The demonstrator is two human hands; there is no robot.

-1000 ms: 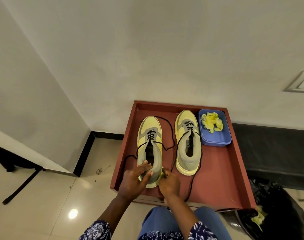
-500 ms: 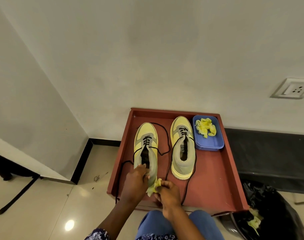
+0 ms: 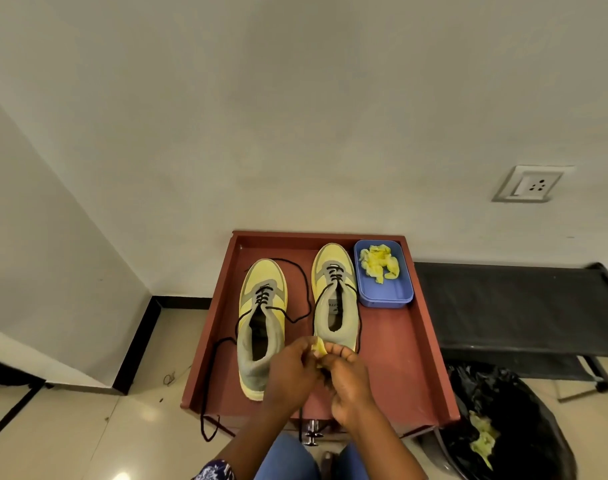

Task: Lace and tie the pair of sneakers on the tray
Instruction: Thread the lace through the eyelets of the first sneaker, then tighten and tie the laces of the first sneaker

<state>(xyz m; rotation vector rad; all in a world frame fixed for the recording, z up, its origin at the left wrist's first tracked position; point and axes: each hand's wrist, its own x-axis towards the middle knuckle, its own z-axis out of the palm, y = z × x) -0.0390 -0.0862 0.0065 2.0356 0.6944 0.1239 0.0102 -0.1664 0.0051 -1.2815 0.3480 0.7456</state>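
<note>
A black lace [image 3: 211,382] trails from the left sneaker [image 3: 261,323] over the 7 o'clock edge of the red-brown tray [image 3: 430,358] and loops down toward the tiled floor [image 3: 70,441]. The left sneaker, yellow and grey, stands toe toward 12 o'clock in the tray's left half; its heel at 5 o'clock is partly hidden by the left hand [image 3: 292,372]. Only its lowest eyelets are laced, and the laces lie loose.

The left hand and right hand [image 3: 347,379] meet over the tray's near middle, each grip pinched together on a small crumpled yellow scrap [image 3: 318,348]; most of the scrap is buried between the fingers, so its material is hard to make out. The hands cover the heel of the right sneaker [image 3: 335,296], which stands just beside the left one, also laced only low down.

At the tray's 1 o'clock corner sits a blue container [image 3: 385,292] holding more crumpled yellow pieces [image 3: 378,263], touching the right sneaker's side. At 5 o'clock a black bag [image 3: 503,427] is cut off by the frame edge, with yellow bits inside. Blue trousers [image 3: 285,459] show at 6 o'clock.
</note>
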